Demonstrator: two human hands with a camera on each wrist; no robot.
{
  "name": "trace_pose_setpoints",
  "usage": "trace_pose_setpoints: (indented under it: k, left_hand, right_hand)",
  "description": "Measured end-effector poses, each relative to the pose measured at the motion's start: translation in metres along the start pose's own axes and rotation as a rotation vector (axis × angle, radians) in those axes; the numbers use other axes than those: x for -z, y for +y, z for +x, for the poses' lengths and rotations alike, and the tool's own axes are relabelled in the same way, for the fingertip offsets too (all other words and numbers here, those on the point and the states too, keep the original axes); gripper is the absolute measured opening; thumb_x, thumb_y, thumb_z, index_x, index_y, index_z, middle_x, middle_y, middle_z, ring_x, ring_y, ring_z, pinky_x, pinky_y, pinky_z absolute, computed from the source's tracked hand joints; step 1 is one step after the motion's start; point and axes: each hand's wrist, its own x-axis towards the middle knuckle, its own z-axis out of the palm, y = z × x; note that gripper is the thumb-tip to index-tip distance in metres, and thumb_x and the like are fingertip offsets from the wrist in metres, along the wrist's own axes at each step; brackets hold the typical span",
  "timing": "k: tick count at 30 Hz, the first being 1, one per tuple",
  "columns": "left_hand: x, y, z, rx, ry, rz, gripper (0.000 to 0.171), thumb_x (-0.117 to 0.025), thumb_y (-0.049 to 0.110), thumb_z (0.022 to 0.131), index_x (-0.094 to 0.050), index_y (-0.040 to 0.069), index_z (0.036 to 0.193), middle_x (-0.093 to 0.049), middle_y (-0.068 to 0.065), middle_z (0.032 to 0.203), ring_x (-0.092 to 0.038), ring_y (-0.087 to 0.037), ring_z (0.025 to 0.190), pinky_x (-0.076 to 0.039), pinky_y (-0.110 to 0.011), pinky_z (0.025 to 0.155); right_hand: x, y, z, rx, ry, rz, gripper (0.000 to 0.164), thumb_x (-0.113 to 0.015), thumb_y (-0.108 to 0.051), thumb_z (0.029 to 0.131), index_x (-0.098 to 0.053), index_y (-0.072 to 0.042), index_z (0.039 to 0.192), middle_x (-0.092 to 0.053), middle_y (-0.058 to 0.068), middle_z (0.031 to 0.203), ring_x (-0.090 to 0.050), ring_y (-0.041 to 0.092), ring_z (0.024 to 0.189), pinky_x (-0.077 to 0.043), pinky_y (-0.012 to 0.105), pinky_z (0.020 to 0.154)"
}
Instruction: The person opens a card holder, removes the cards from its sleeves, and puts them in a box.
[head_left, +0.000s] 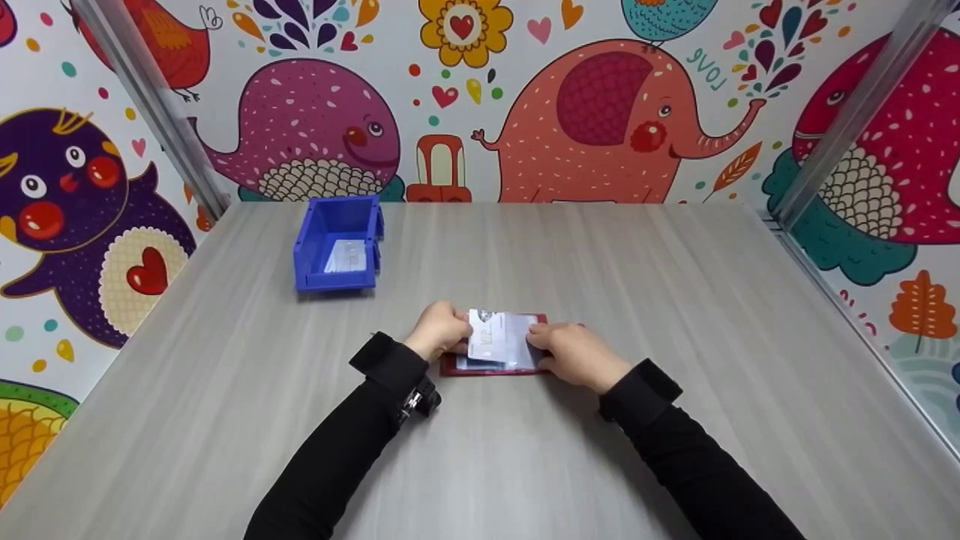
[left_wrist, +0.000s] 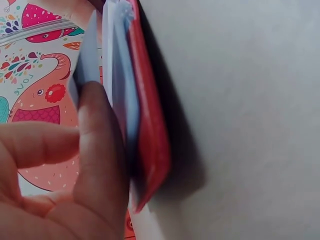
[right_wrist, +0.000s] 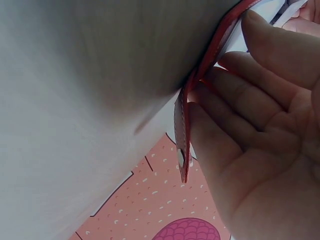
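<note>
A red card holder [head_left: 499, 372] lies opened on the table, with pale plastic sleeves [head_left: 519, 346] inside. My left hand [head_left: 439, 330] pinches a white card [head_left: 487, 343] marked "VIP" by its left edge, just above the holder's left part. In the left wrist view the card [left_wrist: 89, 62] stands apart from the sleeves at the near end, between thumb and finger. My right hand [head_left: 581, 354] grips the holder's right side, thumb on the sleeve and fingers behind the cover. A red strap with a metal snap [right_wrist: 182, 150] sticks out beside these fingers in the right wrist view.
A blue open-front bin [head_left: 334, 281] stands at the back left of the table [head_left: 660, 270], with white cards [head_left: 346, 256] in it. Printed wall panels [head_left: 450, 97] and metal posts [head_left: 154, 105] border the table at the back and sides.
</note>
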Motion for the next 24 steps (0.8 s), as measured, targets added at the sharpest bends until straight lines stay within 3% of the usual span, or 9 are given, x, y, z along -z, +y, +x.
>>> trace_pose_setpoints:
  k: [8,15,24]
  left_hand:
    - [0.006,-0.001,-0.002,0.002,0.009,0.018,0.009,-0.051,-0.011,0.08,-0.057,-0.005,0.083,-0.055,-0.01,0.086,-0.063,-0.02,0.07,-0.057,-0.026,0.061]
    - [0.015,-0.002,-0.002,0.021,0.011,-0.015,0.018,-0.053,-0.009,0.085,-0.058,-0.012,0.101,-0.055,-0.012,0.091,-0.062,-0.02,0.072,-0.057,-0.027,0.064]
    - [0.048,0.0,0.001,0.024,0.075,-0.043,0.025,-0.053,-0.007,0.088,-0.056,-0.015,0.112,-0.054,-0.013,0.095,-0.057,-0.017,0.071,-0.054,-0.024,0.06]
  right_hand:
    - [0.0,0.0,-0.002,-0.019,0.0,0.011,0.029,-0.074,0.003,0.082,-0.071,0.003,0.112,-0.066,0.021,0.121,-0.063,0.033,0.112,-0.051,0.045,0.092]
    - [-0.001,-0.001,-0.002,-0.018,0.005,0.009,0.026,-0.073,0.003,0.083,-0.071,0.002,0.108,-0.066,0.021,0.121,-0.064,0.033,0.111,-0.051,0.046,0.091]
    - [0.0,-0.001,-0.001,-0.026,-0.008,0.02,0.026,-0.072,0.002,0.085,-0.071,0.003,0.111,-0.065,0.021,0.123,-0.063,0.034,0.113,-0.051,0.045,0.092]
